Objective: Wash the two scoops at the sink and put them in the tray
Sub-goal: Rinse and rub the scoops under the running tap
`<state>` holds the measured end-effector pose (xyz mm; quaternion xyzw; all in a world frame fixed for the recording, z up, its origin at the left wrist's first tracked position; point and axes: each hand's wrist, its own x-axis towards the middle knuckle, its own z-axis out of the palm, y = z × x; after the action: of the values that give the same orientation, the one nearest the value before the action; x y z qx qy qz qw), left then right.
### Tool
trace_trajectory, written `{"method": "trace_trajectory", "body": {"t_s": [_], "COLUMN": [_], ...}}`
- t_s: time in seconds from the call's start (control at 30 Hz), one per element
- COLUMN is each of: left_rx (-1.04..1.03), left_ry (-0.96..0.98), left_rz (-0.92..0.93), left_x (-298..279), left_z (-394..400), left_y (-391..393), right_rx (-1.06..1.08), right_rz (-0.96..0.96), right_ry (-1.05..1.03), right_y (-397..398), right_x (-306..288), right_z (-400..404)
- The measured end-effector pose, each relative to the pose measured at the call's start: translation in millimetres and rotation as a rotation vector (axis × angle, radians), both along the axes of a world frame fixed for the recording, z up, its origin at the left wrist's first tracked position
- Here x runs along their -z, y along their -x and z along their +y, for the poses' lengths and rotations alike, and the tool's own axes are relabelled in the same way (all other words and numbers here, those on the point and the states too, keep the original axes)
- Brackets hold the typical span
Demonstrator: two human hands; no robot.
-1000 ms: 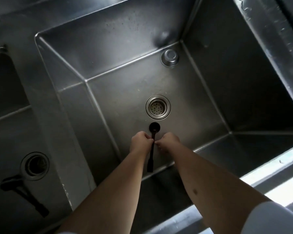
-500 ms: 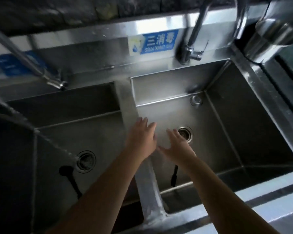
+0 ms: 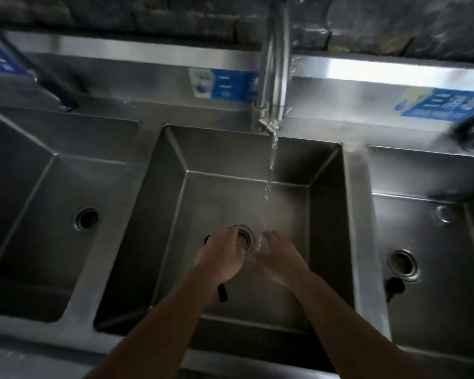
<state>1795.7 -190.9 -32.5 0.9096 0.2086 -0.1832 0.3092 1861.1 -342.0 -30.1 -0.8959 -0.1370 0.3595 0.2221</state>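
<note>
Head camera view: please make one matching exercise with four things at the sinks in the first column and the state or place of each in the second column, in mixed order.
Column one:
1. left hand
2. right hand
3. loose black plastic scoop
4. tall steel faucet

Column two:
A. pours a water stream into the middle steel basin
B. open, fingers spread, at the water stream
C. closed on the held black scoop
D. lies in the right steel basin, near its round drain

Pairs: 1-C, 2-B, 3-D, 4-A.
</note>
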Motion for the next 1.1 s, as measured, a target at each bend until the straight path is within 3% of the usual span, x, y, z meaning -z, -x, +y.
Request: {"method": "trace_trajectory", "body": {"t_s": [0.13, 0.33, 0.43, 0.57, 0.8, 1.1], "left_rx": [-0.067, -0.153, -0.326, -0.494, -0.453, -0.403], "left_ry": [0.081, 0.198, 0.276, 0.363, 0.39, 0.686], "left_rz": [0.2, 0.411, 0.436, 0.335, 0.263, 0.226], "left_x": [60, 152, 188, 217, 223, 136], "left_z": [37, 66, 75, 77, 71, 39], "left_y": [27, 46, 39, 27, 22, 6], "right_rx": [-0.077, -0.002, 0.117, 0.078, 0.162, 0.42], "right_rz": [0.103, 0.25, 0.297, 0.19, 0.207, 0.387], "right_ry": [0.093, 0.124, 0.077, 0.091, 0.024, -0.222], "right_y": [14, 32, 43, 53, 54, 44], "right_x": [54, 139, 175, 207, 207, 119], "right_z": [41, 88, 104, 119, 116, 67]}}
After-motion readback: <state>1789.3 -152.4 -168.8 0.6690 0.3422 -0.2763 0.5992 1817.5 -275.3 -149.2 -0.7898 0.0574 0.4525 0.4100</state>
